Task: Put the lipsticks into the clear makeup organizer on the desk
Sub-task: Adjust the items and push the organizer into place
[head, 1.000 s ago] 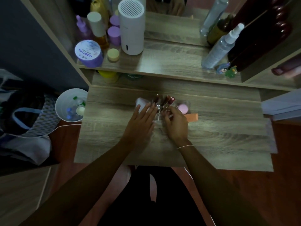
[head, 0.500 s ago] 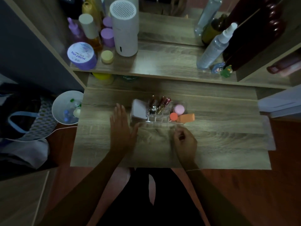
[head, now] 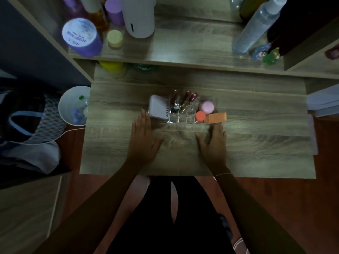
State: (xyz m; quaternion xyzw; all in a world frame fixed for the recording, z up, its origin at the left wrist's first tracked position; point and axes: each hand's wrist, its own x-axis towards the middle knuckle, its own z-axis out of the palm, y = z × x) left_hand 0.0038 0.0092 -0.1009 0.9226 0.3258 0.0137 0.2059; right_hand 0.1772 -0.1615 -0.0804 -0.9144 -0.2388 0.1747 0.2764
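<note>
The clear makeup organizer stands in the middle of the wooden desk. Several dark red and brown lipsticks stand tilted in its back slots. A white compact leans at its left end. A pink round pot, an orange round cap and an orange block sit at its right end. My left hand lies flat on the desk just in front of the compact, fingers apart, holding nothing. My right hand rests flat below the orange block, also empty.
A raised shelf behind holds a purple jar, a yellow-capped pot, a white cylinder, a spray bottle and small figurines. A white bin and a bag sit left of the desk.
Both hands have drawn back from the organizer toward me and spread flat on the desk. The right hand has opened from a loose fist. The lipsticks stay in the slots.
</note>
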